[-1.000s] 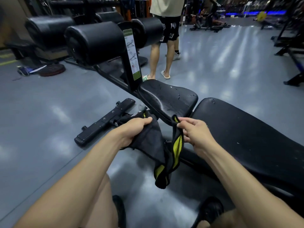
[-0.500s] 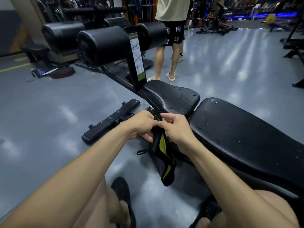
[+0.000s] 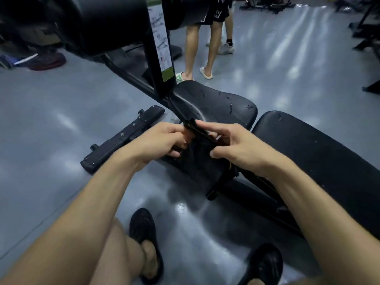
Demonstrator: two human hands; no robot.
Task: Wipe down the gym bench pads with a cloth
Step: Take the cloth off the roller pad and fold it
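Observation:
A black cloth [image 3: 202, 161] with a thin yellow edge hangs folded between my hands, just in front of the bench. My left hand [image 3: 158, 140] pinches its upper left part. My right hand [image 3: 232, 144] grips its upper right part, fingers curled over the top fold. Behind them lies the small black seat pad [image 3: 218, 103], scuffed and cracked. The long black back pad [image 3: 320, 153] stretches away to the right. Large black roller pads [image 3: 107, 21] stand above on an upright post.
A black floor bar [image 3: 123, 138] of the bench lies on the grey floor to the left. A person's legs in slides [image 3: 197, 50] stand just beyond the seat pad. My feet in dark sandals [image 3: 144, 239] are below. Other gym machines stand far right.
My hands came together and bunched the cloth, hiding most of its yellow side. The view has tilted down and moved closer to the bench.

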